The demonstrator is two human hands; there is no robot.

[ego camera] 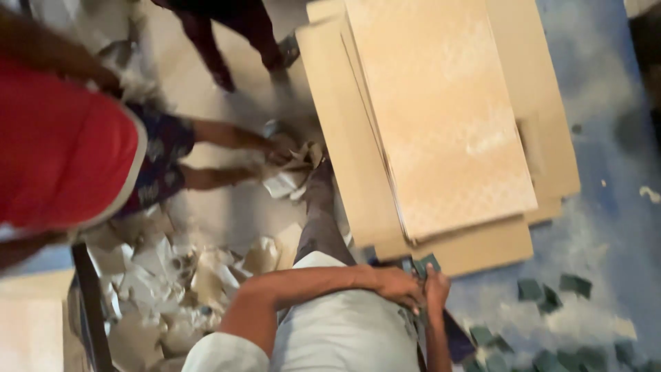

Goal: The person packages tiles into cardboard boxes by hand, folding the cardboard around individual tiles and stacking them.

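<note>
Dusty bluish floor (pixel 606 138), pale floor patch (pixel 227 213), dim warm light

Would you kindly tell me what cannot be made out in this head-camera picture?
- What the left hand and right hand hold: a small dark green piece peeks out, and the fingers and motion blur hide the grip.
- The stack of beige tiles: cut off by the top edge.
- The white scraps on the floor: too blurred to identify.
- The person in red: cut off by the left edge.
</note>
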